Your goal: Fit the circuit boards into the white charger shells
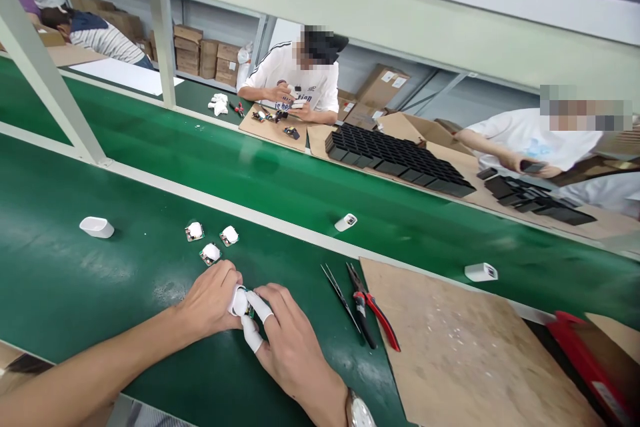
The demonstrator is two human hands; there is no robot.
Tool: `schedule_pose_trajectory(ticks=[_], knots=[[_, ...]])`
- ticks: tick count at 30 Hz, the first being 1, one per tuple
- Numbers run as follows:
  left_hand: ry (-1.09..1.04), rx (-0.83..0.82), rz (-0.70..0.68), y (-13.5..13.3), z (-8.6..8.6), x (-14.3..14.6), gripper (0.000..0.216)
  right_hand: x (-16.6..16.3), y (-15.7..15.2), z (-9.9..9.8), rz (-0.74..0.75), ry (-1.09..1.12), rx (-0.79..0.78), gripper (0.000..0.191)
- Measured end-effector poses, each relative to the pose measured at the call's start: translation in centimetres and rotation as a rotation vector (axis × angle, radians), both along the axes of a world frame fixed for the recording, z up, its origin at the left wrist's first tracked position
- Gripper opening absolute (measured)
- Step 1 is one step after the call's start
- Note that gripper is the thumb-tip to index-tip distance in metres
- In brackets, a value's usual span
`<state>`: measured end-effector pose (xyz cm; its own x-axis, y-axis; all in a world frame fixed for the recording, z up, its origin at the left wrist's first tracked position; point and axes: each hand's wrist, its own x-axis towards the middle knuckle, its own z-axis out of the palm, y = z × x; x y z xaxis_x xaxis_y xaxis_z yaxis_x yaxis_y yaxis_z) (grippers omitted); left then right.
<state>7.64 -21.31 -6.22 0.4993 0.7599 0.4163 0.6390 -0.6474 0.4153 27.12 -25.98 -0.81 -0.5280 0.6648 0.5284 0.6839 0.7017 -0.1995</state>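
In the head view my left hand [213,299] is closed around a small white plastic housing [234,303], its opening turned to the right. White finger cots cover the thumb and a finger of my right hand [295,333], which pinch a small circuit board [250,311] at that opening. How far the board sits inside is hidden by my fingers. Just beyond my left hand lie three more circuit boards, one of them the nearest board [211,253], each topped with a white lump. Another white housing [97,227] rests on the green bench to the left.
Tweezers [341,298] and red-handled pliers [373,307] lie right of my hands, beside a cardboard sheet [465,340]. White housings [346,222] sit on the green belt [280,193]. A metal post [55,73] rises at left. Co-workers sit opposite, near rows of black cases [400,159].
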Motion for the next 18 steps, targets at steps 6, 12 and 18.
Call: schedule_pose_trajectory(ticks=[6, 12, 18], knots=[[-0.053, -0.046, -0.026, 0.1, -0.3, -0.2, 0.041, 0.2, 0.2, 1.0, 0.008, -0.008, -0.042, 0.027], [-0.053, -0.063, -0.033, 0.3, -0.9, -0.5, 0.037, 0.5, 0.6, 1.1, 0.043, 0.004, -0.048, 0.026], [-0.047, -0.053, -0.042, 0.4, -1.2, -0.6, 0.037, 0.8, 0.8, 0.6, 0.06, 0.012, -0.1, 0.031]])
